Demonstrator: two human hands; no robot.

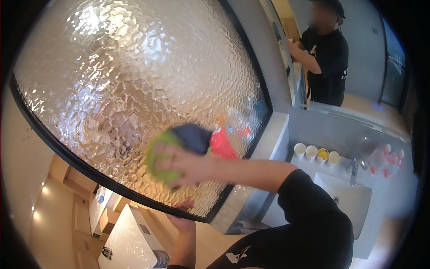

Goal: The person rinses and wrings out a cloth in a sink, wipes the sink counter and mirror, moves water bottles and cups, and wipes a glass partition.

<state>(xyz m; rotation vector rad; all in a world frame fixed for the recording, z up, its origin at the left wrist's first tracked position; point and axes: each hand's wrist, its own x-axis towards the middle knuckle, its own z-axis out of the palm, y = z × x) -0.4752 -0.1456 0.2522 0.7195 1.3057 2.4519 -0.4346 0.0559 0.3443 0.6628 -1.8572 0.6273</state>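
Observation:
A large pane of textured glass in a black frame fills the space before me. My right hand, blurred, spreads over a green cloth against the lower part of the pane. Beside that cloth shows a dark piece, blurred; whether it is a second cloth or part of the same one, I cannot tell. My left hand grips the frame's lower edge, its fingers seen distorted through the glass. Something red shows at the pane by my right wrist, its shape unclear.
At right, a washbasin with a chrome faucet is set in a counter. Several paper cups and clear bottles with red parts stand behind it. A mirror reflects a person. A plastic-wrapped white panel lies below left.

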